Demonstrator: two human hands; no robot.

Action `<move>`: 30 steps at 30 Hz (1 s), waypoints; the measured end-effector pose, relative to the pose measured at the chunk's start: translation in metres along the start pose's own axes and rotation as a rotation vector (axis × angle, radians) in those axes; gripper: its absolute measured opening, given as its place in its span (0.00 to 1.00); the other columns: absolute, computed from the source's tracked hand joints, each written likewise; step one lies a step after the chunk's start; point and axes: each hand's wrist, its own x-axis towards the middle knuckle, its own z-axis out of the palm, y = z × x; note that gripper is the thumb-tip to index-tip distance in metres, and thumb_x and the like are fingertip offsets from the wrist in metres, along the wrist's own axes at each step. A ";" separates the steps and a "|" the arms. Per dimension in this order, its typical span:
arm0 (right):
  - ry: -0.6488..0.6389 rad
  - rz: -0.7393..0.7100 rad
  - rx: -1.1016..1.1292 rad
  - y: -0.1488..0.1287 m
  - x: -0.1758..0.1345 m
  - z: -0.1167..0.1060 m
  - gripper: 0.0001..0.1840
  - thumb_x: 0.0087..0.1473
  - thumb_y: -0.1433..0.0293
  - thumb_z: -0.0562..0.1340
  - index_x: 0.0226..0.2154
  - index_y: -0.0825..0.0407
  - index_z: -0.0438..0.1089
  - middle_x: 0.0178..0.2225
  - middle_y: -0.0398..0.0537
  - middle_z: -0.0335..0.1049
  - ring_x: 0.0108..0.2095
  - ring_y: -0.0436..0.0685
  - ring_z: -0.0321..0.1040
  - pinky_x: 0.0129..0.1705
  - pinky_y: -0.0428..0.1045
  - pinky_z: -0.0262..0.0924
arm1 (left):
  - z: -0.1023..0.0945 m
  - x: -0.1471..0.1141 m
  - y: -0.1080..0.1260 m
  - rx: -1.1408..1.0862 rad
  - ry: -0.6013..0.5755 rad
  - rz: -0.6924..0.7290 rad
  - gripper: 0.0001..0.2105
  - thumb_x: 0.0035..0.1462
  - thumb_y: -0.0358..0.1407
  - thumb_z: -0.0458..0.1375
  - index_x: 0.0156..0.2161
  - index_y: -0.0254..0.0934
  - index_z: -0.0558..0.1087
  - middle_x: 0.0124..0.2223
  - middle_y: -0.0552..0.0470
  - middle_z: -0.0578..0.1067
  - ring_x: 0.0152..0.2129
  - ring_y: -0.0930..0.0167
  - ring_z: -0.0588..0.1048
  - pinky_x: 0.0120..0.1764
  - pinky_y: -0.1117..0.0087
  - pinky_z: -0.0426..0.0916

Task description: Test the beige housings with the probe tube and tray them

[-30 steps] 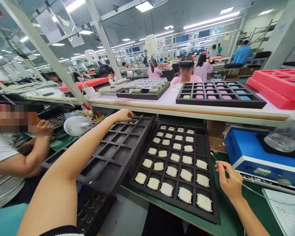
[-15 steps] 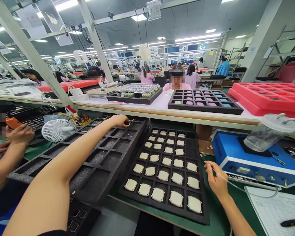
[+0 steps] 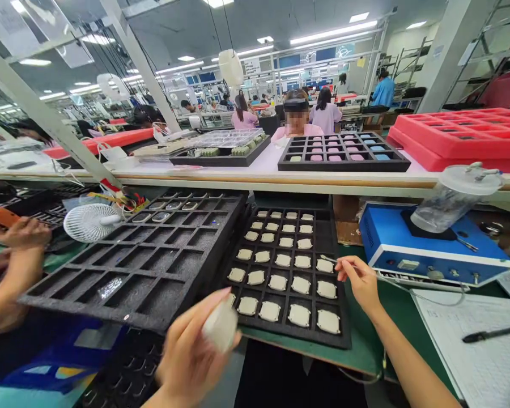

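Observation:
My left hand (image 3: 187,354), blurred, grips a pale rounded-square cover (image 3: 221,327) near the front edge of the bench. My right hand (image 3: 361,283) pinches a thin tool (image 3: 329,259) with a clear tube trailing from it. The tool's tip is over or on a cream cover (image 3: 324,265) in the right column of a black foam tray (image 3: 325,224). Rows of similar cream covers fill most of that tray's compartments. Left of it lies a larger black tray (image 3: 165,276) with mostly bare compartments and several dark-rimmed, glassy pieces at its far end.
A blue machine (image 3: 433,258) carrying a clear jar (image 3: 437,201) stands at the right, beside papers (image 3: 454,334) and a pen (image 3: 493,334). A white fan (image 3: 91,222) is at the left, near a co-worker's hands (image 3: 29,235). The raised shelf (image 3: 255,182) holds trays and red foam.
My left hand has come back from the far end of the left tray toward me, now with a pale cover. My right hand has moved left, bringing the tool over the cream covers.

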 end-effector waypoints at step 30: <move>0.120 0.209 0.265 0.018 0.002 0.043 0.12 0.52 0.61 0.61 0.32 0.54 0.71 0.18 0.42 0.71 0.11 0.44 0.54 0.14 0.42 0.46 | 0.231 0.051 -0.076 -1.268 -1.083 -0.729 0.21 0.48 0.37 0.69 0.50 0.41 0.76 0.49 0.46 0.78 0.46 0.60 0.76 0.55 0.55 0.63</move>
